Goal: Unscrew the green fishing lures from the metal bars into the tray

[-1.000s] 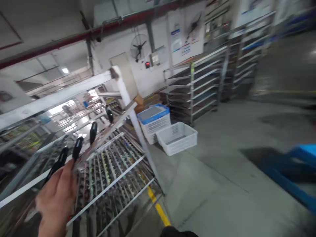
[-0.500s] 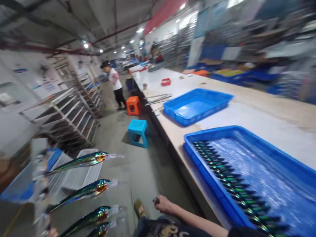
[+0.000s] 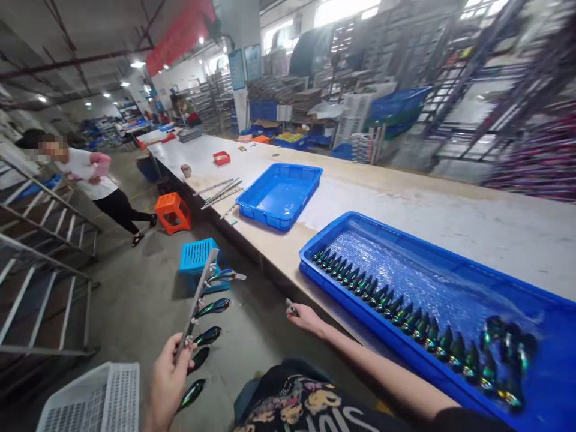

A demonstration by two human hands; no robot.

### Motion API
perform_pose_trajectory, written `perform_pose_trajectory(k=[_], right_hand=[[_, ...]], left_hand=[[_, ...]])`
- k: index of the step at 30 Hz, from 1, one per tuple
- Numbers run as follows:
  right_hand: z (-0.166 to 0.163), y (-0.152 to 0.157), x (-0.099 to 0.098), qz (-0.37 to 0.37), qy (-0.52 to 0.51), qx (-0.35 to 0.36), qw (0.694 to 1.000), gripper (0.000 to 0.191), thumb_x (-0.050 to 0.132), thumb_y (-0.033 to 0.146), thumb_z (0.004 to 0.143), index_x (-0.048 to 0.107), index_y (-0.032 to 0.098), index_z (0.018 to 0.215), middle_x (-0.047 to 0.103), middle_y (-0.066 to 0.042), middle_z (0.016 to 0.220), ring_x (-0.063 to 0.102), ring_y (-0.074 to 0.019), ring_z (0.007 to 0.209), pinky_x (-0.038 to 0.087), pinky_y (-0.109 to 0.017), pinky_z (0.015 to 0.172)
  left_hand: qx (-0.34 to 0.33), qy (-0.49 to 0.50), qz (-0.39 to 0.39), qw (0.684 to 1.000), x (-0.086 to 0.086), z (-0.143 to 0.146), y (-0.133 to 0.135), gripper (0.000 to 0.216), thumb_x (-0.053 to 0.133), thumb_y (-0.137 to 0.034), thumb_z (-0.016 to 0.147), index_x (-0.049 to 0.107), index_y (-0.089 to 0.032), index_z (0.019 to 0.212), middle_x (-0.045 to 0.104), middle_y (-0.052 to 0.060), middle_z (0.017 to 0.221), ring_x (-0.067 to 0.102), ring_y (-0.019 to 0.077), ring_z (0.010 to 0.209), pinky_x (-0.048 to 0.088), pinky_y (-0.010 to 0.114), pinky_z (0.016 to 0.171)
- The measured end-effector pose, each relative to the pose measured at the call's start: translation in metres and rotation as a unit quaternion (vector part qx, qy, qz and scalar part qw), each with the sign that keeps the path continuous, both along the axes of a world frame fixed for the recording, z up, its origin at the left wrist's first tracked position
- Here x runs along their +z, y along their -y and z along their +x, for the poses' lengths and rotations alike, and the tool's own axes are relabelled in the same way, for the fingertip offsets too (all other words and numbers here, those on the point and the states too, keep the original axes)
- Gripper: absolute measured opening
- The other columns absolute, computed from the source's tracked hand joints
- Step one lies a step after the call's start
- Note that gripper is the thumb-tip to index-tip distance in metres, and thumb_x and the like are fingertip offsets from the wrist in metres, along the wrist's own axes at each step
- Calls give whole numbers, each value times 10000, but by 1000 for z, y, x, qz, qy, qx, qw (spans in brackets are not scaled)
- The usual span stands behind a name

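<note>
My left hand (image 3: 167, 373) is closed around a thin metal bar (image 3: 201, 287), held slanting upward. Several shiny dark green fishing lures (image 3: 215, 306) are attached in a row along its right side. Closed too, my right hand (image 3: 308, 321) is low beside the table edge, gripping a small metal object (image 3: 292, 309) whose kind I cannot make out. To its right, a large blue tray (image 3: 310, 273) on the table holds a long row of similar lures (image 3: 396, 309) along its near side. A small cluster of lures (image 3: 508, 339) lies at its right end.
Another blue tray (image 3: 285, 225) stands farther along the table (image 3: 405, 198), beside loose metal bars (image 3: 220, 195). Blue (image 3: 193, 258) and orange (image 3: 173, 213) stools stand on the floor. A person (image 3: 92, 174) is near metal racks (image 3: 40, 288). A white crate (image 3: 121, 396) sits lower left.
My view has turned to the right. The bar with lures has moved from close at the left to farther out, and my left hand now shows clearly. My right hand stays low by the table.
</note>
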State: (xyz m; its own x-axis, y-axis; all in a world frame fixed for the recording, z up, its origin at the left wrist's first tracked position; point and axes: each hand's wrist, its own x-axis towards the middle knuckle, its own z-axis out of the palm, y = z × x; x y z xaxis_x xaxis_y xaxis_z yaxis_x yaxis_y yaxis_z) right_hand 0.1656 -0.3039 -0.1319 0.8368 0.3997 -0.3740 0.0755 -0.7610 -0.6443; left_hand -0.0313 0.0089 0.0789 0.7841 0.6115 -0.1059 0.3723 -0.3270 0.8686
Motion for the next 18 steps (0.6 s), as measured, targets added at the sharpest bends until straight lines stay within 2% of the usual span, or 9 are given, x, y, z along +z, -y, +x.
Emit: perform_pose_trajectory(k=[3,7,10,14,18], right_hand=[[50,-14,11,-35,35,6,999,192,574,194,861,702,167,1001,702,-89,963,651,-198,886,455,-265,805],[122,-34,19,-94,61,3,994,308,595,224,894,668,143,1183,620,-198,1219,661,-257,975,472,-335,848],[177,-46,19,-139,63,-3,988,316,564,188,927,653,105,1219,575,-252,1290,651,-307,1064,480,-400,900],[233,-52,12,-182,35,-7,983,254,575,244,976,655,110,1176,629,-164,1253,630,-267,1116,501,-449,964],[259,-45,7,-192,-2,-14,981,291,645,352,958,652,133,1149,654,-103,1213,641,-235,1079,535,-464,952]], left_hand=[[-81,-6,-40,996,-5,62,-5,486,719,-687,662,639,-227,798,638,2,671,603,187,579,505,276,562],[-70,21,-9,997,-13,131,-7,494,755,-689,627,665,-229,783,626,-1,680,602,196,638,515,280,611],[-49,23,-1,999,-14,176,-8,550,780,-713,571,723,-222,810,653,19,721,624,219,698,531,295,655],[-14,29,-12,999,-6,226,-4,602,765,-767,548,733,-213,780,598,5,658,582,199,631,491,280,572],[20,60,-69,996,10,271,9,651,790,-779,517,710,-214,830,526,-33,632,484,129,524,407,240,482]])
